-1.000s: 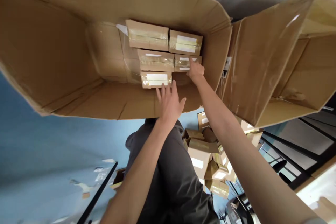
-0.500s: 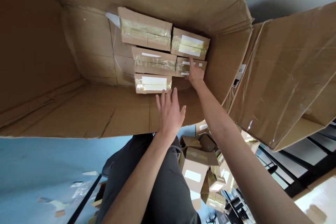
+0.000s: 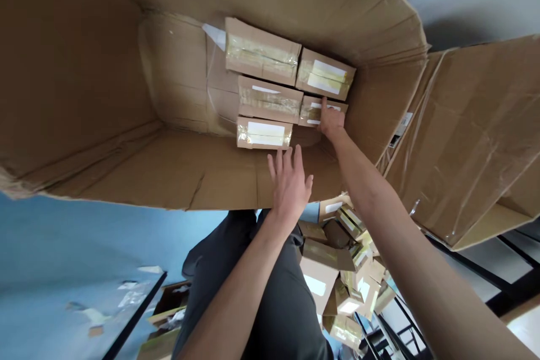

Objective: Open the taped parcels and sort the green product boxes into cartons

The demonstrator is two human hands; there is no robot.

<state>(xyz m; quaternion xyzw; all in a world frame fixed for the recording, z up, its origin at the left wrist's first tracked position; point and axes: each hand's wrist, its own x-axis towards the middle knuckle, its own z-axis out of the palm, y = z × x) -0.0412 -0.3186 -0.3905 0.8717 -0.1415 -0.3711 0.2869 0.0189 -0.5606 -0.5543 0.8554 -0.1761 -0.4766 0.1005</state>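
Observation:
Inside a large open cardboard carton [image 3: 177,166], several taped cardboard boxes lie in rows toward the right end. My right hand [image 3: 332,119] is on the small box [image 3: 310,115] in the middle row, index finger stretched over its top to the far edge and the other fingers bent; part of the box is hidden under the hand. My left hand [image 3: 291,183] is open, fingers spread, just short of the front box [image 3: 265,133] with a white label. Behind lie a long box [image 3: 262,50], a white-labelled box [image 3: 325,74] and a middle box [image 3: 270,97].
Another big carton [image 3: 476,135] stands against the right side. Below it, several smaller boxes [image 3: 320,275] are piled on the floor. A dark bar [image 3: 135,315] and scraps lie at lower left on the blue floor [image 3: 84,253]. My legs are against the carton's near side.
The view has shifted, so the carton and its boxes appear farther right. My right hand stays on the small box. My left hand remains spread near the front box.

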